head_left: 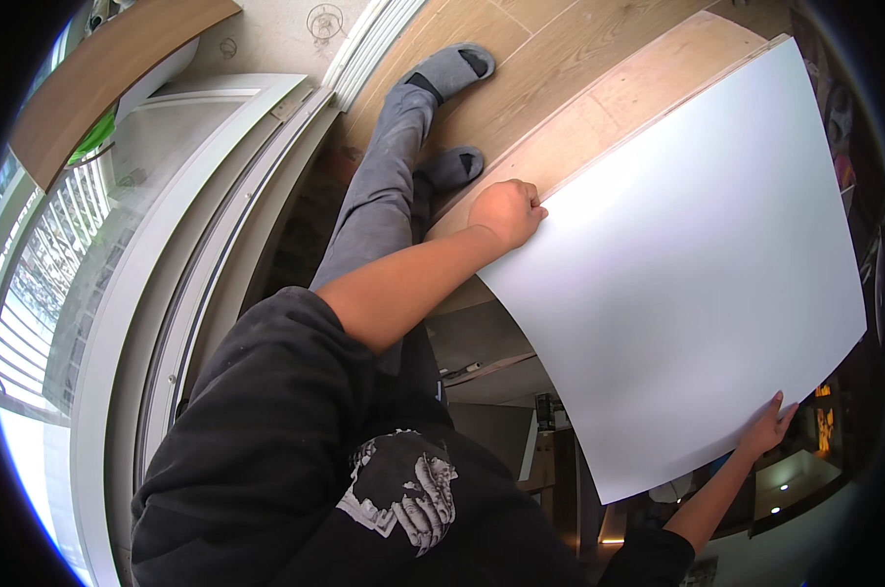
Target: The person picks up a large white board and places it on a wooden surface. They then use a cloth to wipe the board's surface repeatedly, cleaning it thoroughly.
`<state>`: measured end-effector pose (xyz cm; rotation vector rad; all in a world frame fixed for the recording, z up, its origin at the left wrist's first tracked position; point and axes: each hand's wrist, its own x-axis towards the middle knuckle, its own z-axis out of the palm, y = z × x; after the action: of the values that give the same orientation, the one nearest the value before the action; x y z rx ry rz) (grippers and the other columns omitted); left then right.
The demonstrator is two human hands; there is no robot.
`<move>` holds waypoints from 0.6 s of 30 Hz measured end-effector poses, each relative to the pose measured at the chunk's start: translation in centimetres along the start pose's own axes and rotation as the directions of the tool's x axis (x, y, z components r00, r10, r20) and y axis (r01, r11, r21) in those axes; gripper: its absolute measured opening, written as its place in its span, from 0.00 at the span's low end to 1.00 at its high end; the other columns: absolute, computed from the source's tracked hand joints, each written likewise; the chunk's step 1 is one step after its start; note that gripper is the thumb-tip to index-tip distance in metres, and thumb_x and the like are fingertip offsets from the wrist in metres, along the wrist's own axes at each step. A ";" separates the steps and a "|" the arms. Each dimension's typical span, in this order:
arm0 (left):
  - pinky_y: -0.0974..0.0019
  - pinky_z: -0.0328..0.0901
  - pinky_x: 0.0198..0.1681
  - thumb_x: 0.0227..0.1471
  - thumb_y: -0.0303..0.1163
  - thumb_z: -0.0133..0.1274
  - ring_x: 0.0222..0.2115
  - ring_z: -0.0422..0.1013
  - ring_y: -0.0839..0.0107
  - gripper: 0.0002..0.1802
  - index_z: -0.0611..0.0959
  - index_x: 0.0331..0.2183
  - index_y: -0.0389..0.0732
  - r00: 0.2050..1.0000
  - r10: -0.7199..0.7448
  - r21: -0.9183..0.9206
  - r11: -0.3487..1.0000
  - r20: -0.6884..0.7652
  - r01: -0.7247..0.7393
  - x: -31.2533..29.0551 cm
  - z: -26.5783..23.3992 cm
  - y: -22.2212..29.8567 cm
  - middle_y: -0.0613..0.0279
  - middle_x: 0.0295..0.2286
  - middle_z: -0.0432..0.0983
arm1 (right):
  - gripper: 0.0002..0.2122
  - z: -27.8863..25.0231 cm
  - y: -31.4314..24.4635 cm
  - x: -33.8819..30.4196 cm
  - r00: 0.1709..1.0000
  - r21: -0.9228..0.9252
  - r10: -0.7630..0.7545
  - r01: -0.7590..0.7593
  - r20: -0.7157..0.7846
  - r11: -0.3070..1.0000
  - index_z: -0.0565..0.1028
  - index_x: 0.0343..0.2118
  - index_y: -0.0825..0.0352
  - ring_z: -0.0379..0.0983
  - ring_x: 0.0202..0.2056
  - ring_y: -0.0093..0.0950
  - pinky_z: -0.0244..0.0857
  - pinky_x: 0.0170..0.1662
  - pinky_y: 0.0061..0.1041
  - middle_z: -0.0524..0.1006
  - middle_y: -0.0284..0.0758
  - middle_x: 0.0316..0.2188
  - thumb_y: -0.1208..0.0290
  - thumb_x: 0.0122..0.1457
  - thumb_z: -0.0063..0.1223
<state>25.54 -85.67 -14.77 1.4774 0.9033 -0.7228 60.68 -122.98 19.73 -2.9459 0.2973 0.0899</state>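
A large smooth white panel (687, 264) fills the right half of the head view, its lower right edge reaching past my right hand. Along its upper left edge runs a pale wooden board (599, 117). My left hand (506, 211) is closed in a fist at the panel's left corner, its fingers curled at the edge beside the wood. My right hand (767, 428) touches the panel's lower right edge, its fingers stretched out and spread apart. What lies beneath the panel is mostly hidden.
My legs in grey trousers and grey slippers (452, 73) are on the wood-look floor (521, 59). To the left are a sliding window frame (208, 225) and a balcony railing (46, 264). A curved brown board (110, 83) stands at upper left.
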 end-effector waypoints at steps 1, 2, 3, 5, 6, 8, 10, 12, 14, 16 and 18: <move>0.56 0.71 0.45 0.52 0.40 0.60 0.40 0.77 0.56 0.12 0.86 0.32 0.42 0.999 -0.015 0.003 1.000 0.030 0.015 -0.1 -0.2 0.2 0.55 0.37 0.82 | 0.37 0.0 0.0 -0.1 1.000 0.004 -0.003 0.003 0.001 1.000 0.58 0.68 0.71 0.68 0.55 0.30 0.62 0.60 0.29 0.70 0.40 0.60 0.60 0.61 0.63; 0.56 0.71 0.43 0.51 0.40 0.61 0.38 0.77 0.56 0.12 0.86 0.31 0.41 1.000 -0.004 -0.006 1.000 -0.001 0.004 -0.1 0.0 0.1 0.54 0.35 0.82 | 0.37 0.0 0.1 0.0 1.000 0.008 -0.008 0.008 0.003 1.000 0.58 0.68 0.71 0.68 0.55 0.30 0.62 0.60 0.29 0.70 0.40 0.60 0.60 0.61 0.63; 0.57 0.71 0.41 0.50 0.39 0.62 0.35 0.78 0.56 0.12 0.86 0.30 0.40 0.999 0.007 -0.015 1.000 -0.033 -0.008 -0.1 0.1 0.0 0.54 0.33 0.82 | 0.37 0.0 0.1 0.1 1.000 0.000 -0.013 0.013 0.001 1.000 0.58 0.68 0.71 0.68 0.56 0.30 0.61 0.60 0.29 0.70 0.41 0.60 0.60 0.61 0.63; 0.58 0.72 0.40 0.49 0.39 0.63 0.33 0.78 0.56 0.12 0.86 0.29 0.40 0.998 0.016 -0.024 1.000 -0.064 -0.018 -0.2 0.3 -0.1 0.53 0.31 0.82 | 0.37 -0.1 0.3 0.3 1.000 -0.017 -0.021 0.021 -0.005 1.000 0.58 0.68 0.71 0.67 0.56 0.30 0.61 0.60 0.29 0.70 0.41 0.60 0.60 0.61 0.63; 0.58 0.72 0.40 0.49 0.39 0.63 0.33 0.78 0.56 0.12 0.86 0.29 0.40 0.998 0.015 -0.026 1.000 -0.063 -0.016 -0.2 0.3 -0.1 0.53 0.31 0.82 | 0.37 -0.1 0.5 0.4 1.000 -0.010 -0.025 0.025 -0.003 1.000 0.58 0.68 0.71 0.67 0.56 0.30 0.61 0.60 0.28 0.69 0.41 0.61 0.60 0.61 0.63; 0.58 0.72 0.40 0.49 0.39 0.63 0.33 0.78 0.56 0.12 0.86 0.29 0.40 0.998 0.017 -0.018 1.000 -0.066 -0.018 -0.1 0.4 -0.2 0.53 0.31 0.82 | 0.37 -0.2 0.6 0.4 0.999 0.004 -0.034 0.034 0.003 0.999 0.58 0.68 0.71 0.67 0.56 0.30 0.61 0.60 0.28 0.69 0.41 0.61 0.60 0.61 0.63; 0.58 0.72 0.40 0.49 0.39 0.63 0.33 0.78 0.56 0.12 0.86 0.29 0.40 0.997 0.024 0.001 1.000 -0.074 -0.024 -0.1 0.4 -0.1 0.53 0.31 0.82 | 0.37 -0.2 0.6 0.5 1.000 0.000 -0.030 0.030 0.005 1.000 0.58 0.68 0.71 0.67 0.56 0.30 0.61 0.60 0.28 0.69 0.41 0.61 0.60 0.61 0.63; 0.58 0.72 0.40 0.49 0.39 0.63 0.33 0.78 0.56 0.12 0.86 0.29 0.40 0.998 0.019 0.002 1.000 -0.063 -0.019 0.0 0.3 -0.1 0.54 0.32 0.82 | 0.37 -0.1 0.5 0.4 1.000 -0.002 -0.029 0.029 -0.008 1.000 0.58 0.68 0.70 0.68 0.55 0.30 0.62 0.60 0.28 0.70 0.41 0.60 0.60 0.61 0.63; 0.58 0.72 0.40 0.49 0.39 0.63 0.33 0.78 0.57 0.12 0.86 0.29 0.40 0.998 0.013 -0.001 1.000 -0.060 -0.013 0.0 0.3 -0.1 0.54 0.32 0.82 | 0.35 0.0 0.5 0.3 0.999 -0.004 -0.031 0.031 -0.032 1.000 0.59 0.68 0.69 0.69 0.54 0.29 0.62 0.59 0.28 0.72 0.41 0.58 0.61 0.62 0.62; 0.59 0.72 0.40 0.49 0.39 0.63 0.33 0.78 0.57 0.12 0.86 0.29 0.40 0.998 0.005 -0.008 1.000 -0.064 -0.006 -0.1 0.3 0.0 0.54 0.31 0.82 | 0.35 0.0 0.5 0.2 0.998 -0.028 -0.045 0.044 -0.039 0.999 0.59 0.68 0.69 0.69 0.54 0.29 0.62 0.59 0.28 0.73 0.41 0.58 0.61 0.62 0.62; 0.59 0.72 0.40 0.49 0.39 0.63 0.33 0.78 0.57 0.12 0.86 0.29 0.40 0.998 -0.008 -0.016 1.000 -0.057 0.007 0.0 0.3 -0.1 0.54 0.32 0.82 | 0.36 -0.1 0.7 0.4 0.998 -0.038 -0.048 0.047 -0.029 0.998 0.59 0.68 0.69 0.69 0.54 0.29 0.62 0.59 0.28 0.72 0.41 0.59 0.61 0.61 0.63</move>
<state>25.46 -86.01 -14.82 1.4879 0.9564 -0.6800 60.96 -123.71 19.64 -2.9921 0.2322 0.0451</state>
